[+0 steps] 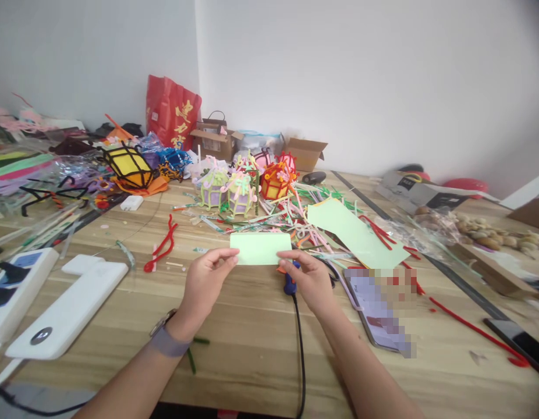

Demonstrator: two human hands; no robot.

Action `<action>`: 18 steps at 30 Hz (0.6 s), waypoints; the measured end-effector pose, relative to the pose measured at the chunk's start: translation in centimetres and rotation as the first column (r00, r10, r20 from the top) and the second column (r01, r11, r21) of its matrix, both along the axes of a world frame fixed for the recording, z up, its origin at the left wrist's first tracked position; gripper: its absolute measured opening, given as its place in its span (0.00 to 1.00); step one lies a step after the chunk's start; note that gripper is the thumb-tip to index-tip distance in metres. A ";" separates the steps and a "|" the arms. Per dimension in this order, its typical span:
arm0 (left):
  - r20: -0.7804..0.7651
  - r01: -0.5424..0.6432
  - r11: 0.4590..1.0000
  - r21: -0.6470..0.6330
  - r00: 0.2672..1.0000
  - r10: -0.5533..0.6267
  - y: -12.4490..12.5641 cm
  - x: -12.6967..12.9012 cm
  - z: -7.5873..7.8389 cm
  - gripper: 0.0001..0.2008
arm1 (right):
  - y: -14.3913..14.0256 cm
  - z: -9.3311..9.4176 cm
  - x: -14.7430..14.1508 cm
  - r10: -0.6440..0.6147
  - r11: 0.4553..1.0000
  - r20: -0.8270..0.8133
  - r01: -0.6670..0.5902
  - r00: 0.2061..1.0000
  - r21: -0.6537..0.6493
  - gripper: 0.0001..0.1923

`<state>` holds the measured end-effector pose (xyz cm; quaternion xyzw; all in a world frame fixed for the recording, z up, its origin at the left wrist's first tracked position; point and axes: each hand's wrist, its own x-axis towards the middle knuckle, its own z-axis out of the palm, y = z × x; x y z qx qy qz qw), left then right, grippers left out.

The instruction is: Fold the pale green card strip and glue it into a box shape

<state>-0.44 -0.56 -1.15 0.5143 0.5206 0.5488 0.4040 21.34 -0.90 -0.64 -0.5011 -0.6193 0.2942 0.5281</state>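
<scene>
two plain white walls point(361, 75) meet in a corner behind the far edge of a long wooden table point(247, 326) with pale grain. even, soft light falls across both. a red bag point(171, 116) and open cardboard boxes point(304, 152) stand along the table's far edge, against the wall. craft clutter crowds the far left corner.

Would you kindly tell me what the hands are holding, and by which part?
Both hold one small pale green rectangular paper card: the left hand pinches its left short edge, the right hand its right short edge.
</scene>
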 end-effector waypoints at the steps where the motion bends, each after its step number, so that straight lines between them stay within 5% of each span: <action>1: -0.017 0.010 1.000 0.007 1.000 -0.010 0.0 0.0 0.0 0.14 | -0.1 0.1 -0.1 -0.002 1.000 0.006 0.002 1.000 0.015 0.09; 10: -0.173 0.037 0.998 0.048 0.985 -0.028 -0.2 0.0 0.1 0.14 | -0.2 0.5 -0.2 -0.056 0.992 0.017 0.054 0.998 0.117 0.06; 18: -0.112 -0.015 0.992 0.123 0.993 0.029 -0.2 0.0 -0.1 0.12 | -0.4 0.3 -0.4 -0.077 0.987 0.001 0.076 0.997 0.141 0.08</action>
